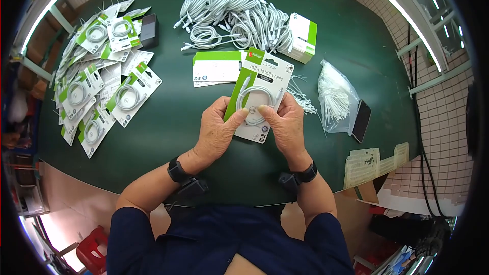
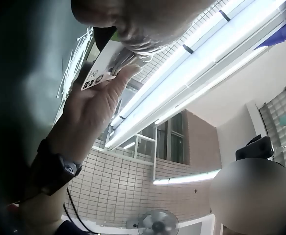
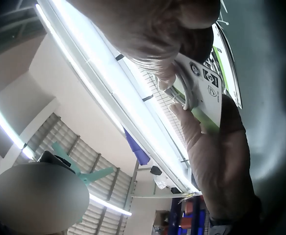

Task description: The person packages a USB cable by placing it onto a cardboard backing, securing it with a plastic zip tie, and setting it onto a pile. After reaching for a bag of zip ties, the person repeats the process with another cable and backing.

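Both hands hold a white and green retail card (image 1: 270, 66) over the table, printed as a USB-C to USB-C cable. A coiled white cable (image 1: 254, 89) is mounted on its front. My left hand (image 1: 216, 128) grips the card's left edge, with its thumb on the coil. Opposite it, my right hand (image 1: 288, 128) grips the right edge, its thumb also at the coil. The remaining fingers are hidden behind the card. In the left wrist view the card (image 2: 103, 66) shows edge-on, and in the right wrist view its lower printed corner (image 3: 209, 90) shows between the hands.
Finished-looking cable cards (image 1: 127, 97) lie heaped at left by a black box (image 1: 149, 30). Bundled white cables (image 1: 229, 7) lie at the back, beside stacked cards (image 1: 303, 33) and flat cards (image 1: 216, 70). Loose cable ties (image 1: 300, 97), a bag of ties (image 1: 336, 99) and a phone (image 1: 361, 121) lie right.
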A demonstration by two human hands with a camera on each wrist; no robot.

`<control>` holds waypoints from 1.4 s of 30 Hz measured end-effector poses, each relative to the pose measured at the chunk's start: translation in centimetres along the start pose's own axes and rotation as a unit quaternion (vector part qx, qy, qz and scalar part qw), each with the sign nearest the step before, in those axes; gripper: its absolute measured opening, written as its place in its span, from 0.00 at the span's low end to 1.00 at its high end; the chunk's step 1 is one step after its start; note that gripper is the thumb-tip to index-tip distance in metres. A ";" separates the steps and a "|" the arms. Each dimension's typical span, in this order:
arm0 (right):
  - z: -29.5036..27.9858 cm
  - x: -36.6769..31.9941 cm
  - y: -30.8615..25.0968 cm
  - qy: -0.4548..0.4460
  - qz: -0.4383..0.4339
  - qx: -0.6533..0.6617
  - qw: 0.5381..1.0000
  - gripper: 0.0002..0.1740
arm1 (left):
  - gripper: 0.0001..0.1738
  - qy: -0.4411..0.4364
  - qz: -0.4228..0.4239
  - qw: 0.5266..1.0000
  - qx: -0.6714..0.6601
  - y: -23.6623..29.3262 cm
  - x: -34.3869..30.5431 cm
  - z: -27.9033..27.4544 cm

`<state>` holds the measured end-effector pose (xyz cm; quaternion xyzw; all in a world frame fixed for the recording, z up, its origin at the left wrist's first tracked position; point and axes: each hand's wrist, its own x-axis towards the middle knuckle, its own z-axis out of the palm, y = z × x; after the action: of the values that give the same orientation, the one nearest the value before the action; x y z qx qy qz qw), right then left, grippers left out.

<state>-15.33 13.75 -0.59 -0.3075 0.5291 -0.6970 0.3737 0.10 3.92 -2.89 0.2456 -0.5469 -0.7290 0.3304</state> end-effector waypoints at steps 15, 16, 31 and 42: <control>2.2 -1.6 -6.2 -0.118 -0.332 -0.497 0.793 0.27 | 0.29 -0.245 0.361 0.716 0.546 11.3 2.9 -1.8; 1.8 -1.4 -5.4 -0.109 -0.319 -0.475 0.813 0.27 | 0.32 -0.237 0.412 0.687 0.550 11.5 3.0 -1.5; 0.0 -1.1 -1.1 -0.040 -0.027 -0.070 0.996 0.19 | 0.37 -0.036 0.047 0.988 0.143 5.8 3.3 -0.7; -0.4 -0.9 -0.7 -0.029 0.009 -0.139 0.990 0.16 | 0.34 -0.069 0.120 0.963 0.233 3.8 2.8 -0.5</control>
<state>-15.27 14.85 -0.08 -0.3716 0.6126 -0.6039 0.3492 -0.61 0.84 0.61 0.1972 -0.7486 -0.5518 0.3101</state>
